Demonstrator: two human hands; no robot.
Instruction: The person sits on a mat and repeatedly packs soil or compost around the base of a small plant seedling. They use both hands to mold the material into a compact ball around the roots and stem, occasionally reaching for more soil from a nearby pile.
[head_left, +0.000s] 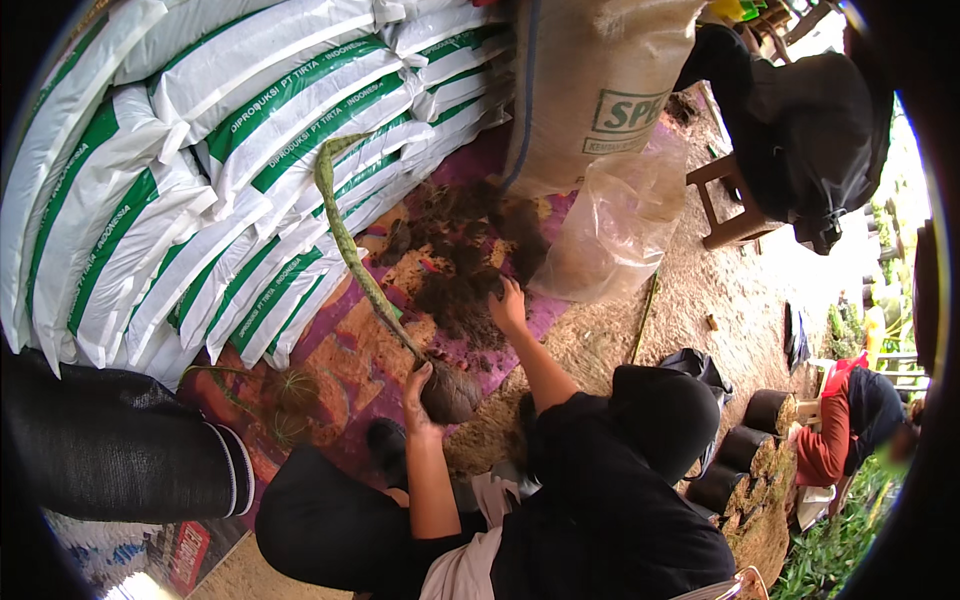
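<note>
My left hand (420, 401) holds a round brown root ball (451, 393) from its left side, low before me. A long green mottled stem (349, 251) rises from the ball and bends over at its top, near the stacked sacks. My right hand (510, 304) reaches to a heap of dark loose fibre (469, 296) on a purple patterned mat (367, 341); its fingertips touch the heap's edge, and whether they grip any fibre cannot be told.
White and green sacks (300, 112) are stacked behind the mat. A tall woven sack (592, 82) and a clear plastic bag (611, 232) stand beyond the heap. At left lies a black sack (127, 442). Two other people are at right, near a brown stool (724, 202) and black pots (720, 480).
</note>
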